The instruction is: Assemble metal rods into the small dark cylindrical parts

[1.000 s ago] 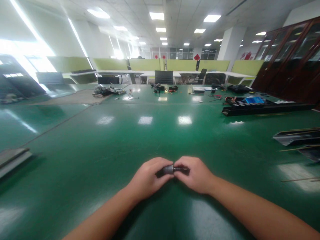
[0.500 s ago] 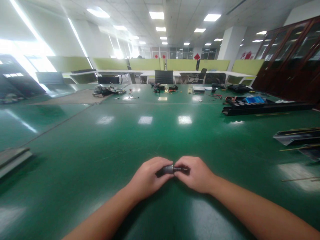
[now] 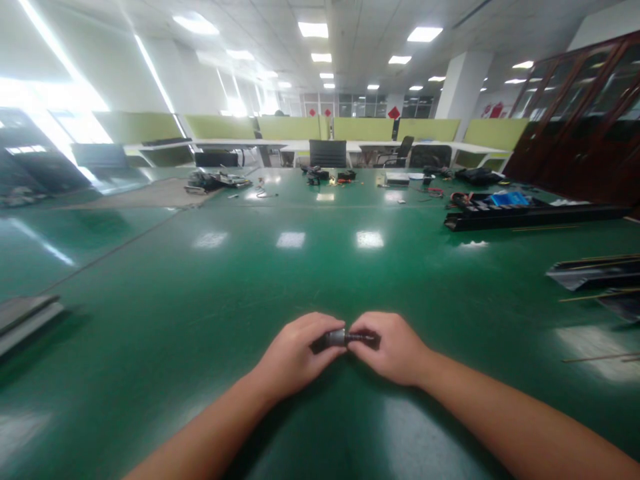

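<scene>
Grey and dark, the 1 small cylindrical piece (image 3: pixel 336 337) lies crosswise between our 2 hands, left (image 3: pixel 293 353) gripping its body, right (image 3: pixel 393 348) pinching its thin end, equally near.

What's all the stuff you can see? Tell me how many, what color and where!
Cylinder: 1, grey and black, left fingers
Thin shaft: 1, dark, right fingers
Tabletop: 1, green, below hands
Slab: 1, grey, left edge
Channels: several, black, right
Rods: several, yellowish, right
Packet: 1, blue, far right
Clutter: too blurred to count, mixed, far side
Chairs: several, dark, behind
Partitions: several, yellow-green, behind
Diamonds: 3, red, background
Cabinet: 1, reddish-brown, right
Lights: many, white, ceiling
Hands: 2, bare, left and right
</scene>
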A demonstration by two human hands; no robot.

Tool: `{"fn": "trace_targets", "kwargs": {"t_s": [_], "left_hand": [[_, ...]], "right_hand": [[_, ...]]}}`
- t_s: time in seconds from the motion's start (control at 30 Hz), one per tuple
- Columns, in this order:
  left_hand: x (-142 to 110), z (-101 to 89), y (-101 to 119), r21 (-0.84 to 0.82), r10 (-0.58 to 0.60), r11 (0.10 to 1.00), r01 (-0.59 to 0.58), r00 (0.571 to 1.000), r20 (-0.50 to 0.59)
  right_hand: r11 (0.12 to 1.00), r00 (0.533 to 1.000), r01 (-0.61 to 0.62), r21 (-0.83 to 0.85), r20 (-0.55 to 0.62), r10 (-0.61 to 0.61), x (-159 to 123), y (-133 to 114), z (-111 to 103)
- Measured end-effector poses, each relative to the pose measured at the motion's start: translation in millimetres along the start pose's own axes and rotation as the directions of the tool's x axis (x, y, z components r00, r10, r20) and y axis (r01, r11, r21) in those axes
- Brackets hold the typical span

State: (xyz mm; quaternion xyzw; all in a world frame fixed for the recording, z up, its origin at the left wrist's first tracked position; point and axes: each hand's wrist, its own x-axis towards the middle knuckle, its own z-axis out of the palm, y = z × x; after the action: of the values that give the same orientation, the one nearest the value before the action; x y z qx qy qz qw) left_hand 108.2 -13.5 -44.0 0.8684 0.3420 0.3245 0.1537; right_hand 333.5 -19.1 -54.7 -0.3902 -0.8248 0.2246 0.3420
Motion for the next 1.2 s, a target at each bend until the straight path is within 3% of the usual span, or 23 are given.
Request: {"fn": "trace_targets", "kwargs": {"t_s": [1.2], "left_hand": [[1.0, -3.6, -1.5, 0.043, 0.019, 0.999, -0.018, 0.999, -0.030]], "right_hand": [[0.997, 0.998, -0.062, -0.045, -0.033, 0.061, 0.3, -3.1, -2.7]]}}
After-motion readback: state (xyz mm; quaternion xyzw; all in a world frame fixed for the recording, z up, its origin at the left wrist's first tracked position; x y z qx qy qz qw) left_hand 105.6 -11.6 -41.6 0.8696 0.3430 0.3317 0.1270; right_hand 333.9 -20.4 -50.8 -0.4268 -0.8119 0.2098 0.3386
